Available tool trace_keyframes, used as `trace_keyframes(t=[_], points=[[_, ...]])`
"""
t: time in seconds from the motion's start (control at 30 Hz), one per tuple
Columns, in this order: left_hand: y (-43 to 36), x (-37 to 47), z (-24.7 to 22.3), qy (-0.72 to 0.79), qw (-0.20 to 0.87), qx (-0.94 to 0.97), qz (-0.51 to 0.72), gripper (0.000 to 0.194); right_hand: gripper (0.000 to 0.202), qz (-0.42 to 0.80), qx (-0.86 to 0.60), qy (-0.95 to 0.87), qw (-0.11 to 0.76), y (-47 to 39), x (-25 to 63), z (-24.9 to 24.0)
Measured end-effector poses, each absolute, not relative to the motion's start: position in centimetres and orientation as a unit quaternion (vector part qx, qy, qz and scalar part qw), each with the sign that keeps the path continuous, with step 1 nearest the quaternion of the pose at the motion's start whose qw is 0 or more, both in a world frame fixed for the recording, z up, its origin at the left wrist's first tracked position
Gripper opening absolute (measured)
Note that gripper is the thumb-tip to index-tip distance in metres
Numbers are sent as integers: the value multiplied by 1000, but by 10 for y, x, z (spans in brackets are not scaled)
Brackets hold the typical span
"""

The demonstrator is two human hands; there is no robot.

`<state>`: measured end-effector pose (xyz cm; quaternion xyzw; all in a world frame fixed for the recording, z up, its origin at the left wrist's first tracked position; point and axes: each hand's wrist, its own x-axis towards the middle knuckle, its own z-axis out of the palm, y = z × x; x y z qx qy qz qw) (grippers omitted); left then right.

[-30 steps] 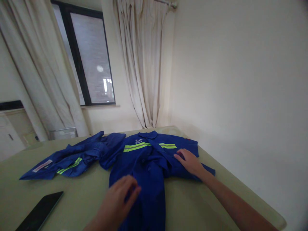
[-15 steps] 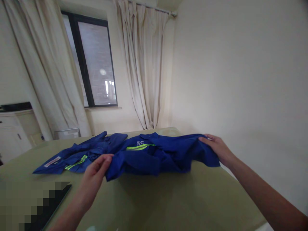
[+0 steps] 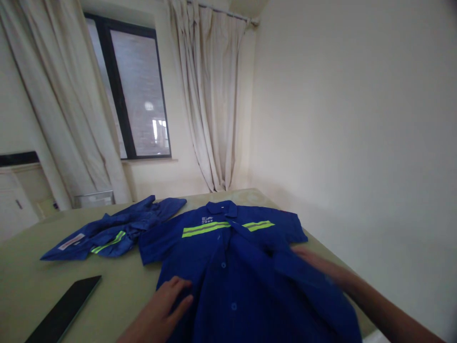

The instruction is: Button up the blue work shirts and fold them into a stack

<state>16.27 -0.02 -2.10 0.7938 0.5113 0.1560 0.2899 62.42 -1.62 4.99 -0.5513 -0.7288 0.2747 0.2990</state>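
A blue short-sleeved work shirt with yellow-green reflective stripes lies front up, collar at the far end. My left hand rests on or just above the shirt's left side, thumb apart from the fingers, holding nothing. On the other side, my right hand is at the shirt's right edge below the sleeve. Motion blurs it, and the raised right part of the shirt front hides some of it, so its fingers do not show clearly.
A second blue garment, crumpled, with a reflective stripe and a pale label, lies left of the shirt. A dark flat slab-like object is at the near left of the green-covered table. A wall runs along the right.
The shirt, previously held bunched by both hands, is now spread towards me with its front showing. My left hand has let go and moved nearer; my right hand has come down and inward.
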Motion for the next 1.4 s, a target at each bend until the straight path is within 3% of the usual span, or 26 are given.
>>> trace_keyframes(t=[0.07,0.13,0.27,0.37,0.5,0.6,0.7,0.77,0.87,0.93,1.0,1.13,1.23,1.33,1.4], points=[[0,190,-38,539,204,811,101,76,52,324,-488,-788,192,-23,588,24],[9,207,-51,559,144,815,56,82,54,274,-484,-820,136,-24,559,4],[56,205,-61,558,64,826,46,76,65,167,-510,-835,121,10,535,-26],[104,191,-61,566,30,822,46,69,56,90,-527,-831,150,60,535,-42],[134,198,-48,582,-37,810,64,58,30,-7,-585,-784,208,113,531,-52],[113,224,-35,535,-37,833,137,52,27,-54,-601,-758,249,121,526,-52],[71,247,-34,460,16,873,160,50,29,-74,-599,-706,370,113,532,-43],[46,253,-37,434,46,890,129,53,35,-34,-581,-642,499,108,540,-29],[24,250,-35,432,100,890,108,30,44,124,-531,-552,631,98,550,2],[16,243,-26,418,163,884,133,28,46,242,-496,-573,606,86,551,19],[9,238,-15,378,244,880,152,32,43,296,-472,-660,504,69,548,27],[-1,238,-11,313,339,873,157,42,39,244,-476,-783,318,38,533,8],[3,243,-33,395,251,860,205,50,41,247,-474,-795,288,38,525,-15],[17,240,-62,449,147,860,192,74,39,205,-515,-752,357,58,530,-28],[32,232,-74,442,115,874,165,75,35,167,-562,-722,368,75,538,-32]])
